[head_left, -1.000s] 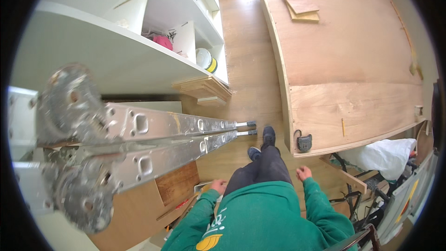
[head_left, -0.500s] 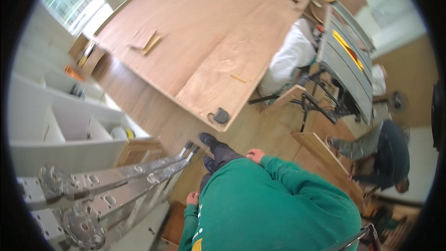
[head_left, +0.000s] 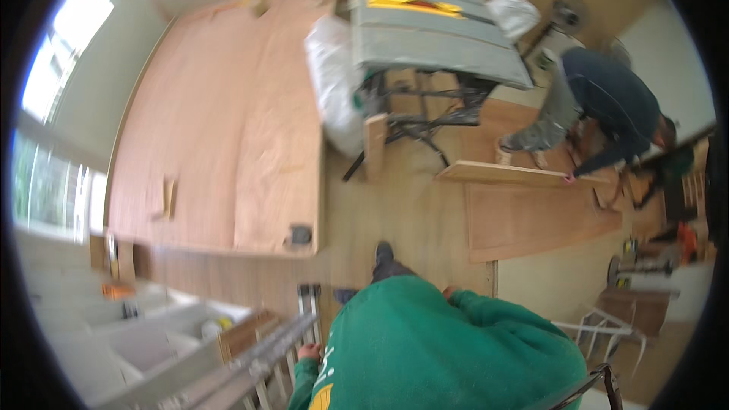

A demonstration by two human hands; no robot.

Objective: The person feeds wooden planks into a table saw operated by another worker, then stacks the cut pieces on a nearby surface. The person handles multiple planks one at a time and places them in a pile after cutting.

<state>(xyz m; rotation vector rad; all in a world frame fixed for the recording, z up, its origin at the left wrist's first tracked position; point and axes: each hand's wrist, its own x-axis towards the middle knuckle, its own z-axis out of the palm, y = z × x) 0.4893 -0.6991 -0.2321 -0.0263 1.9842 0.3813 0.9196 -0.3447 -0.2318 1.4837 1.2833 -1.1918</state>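
My left hand (head_left: pixel 310 351) hangs low beside the metal ladder (head_left: pixel 262 361), its fingers loosely curled and nothing visible in them. Whether it touches the ladder I cannot tell. At my other side, my right hand (head_left: pixel 449 292) shows only a small blurred part past the green sleeve, its fingers mostly hidden. Ahead to the left lies a large wooden panel platform (head_left: pixel 190 121). A dark tape measure (head_left: pixel 301 234) rests on its near corner, and a small piece of wood (head_left: pixel 168 197) lies farther left on it.
A grey table saw (head_left: pixel 440 42) on folding legs stands ahead, beside a white sack (head_left: pixel 334 80). At right a co-worker (head_left: pixel 607 106) bends over a long board (head_left: pixel 516 175), near a flat wood panel (head_left: pixel 539 220). White cabinet boxes (head_left: pixel 152 345) are at lower left, a white metal frame (head_left: pixel 607 334) at lower right.
My view has swung to the right, so the platform and ladder now sit farther left and the co-worker shows more fully. My right hand has become mostly hidden by the sleeve.
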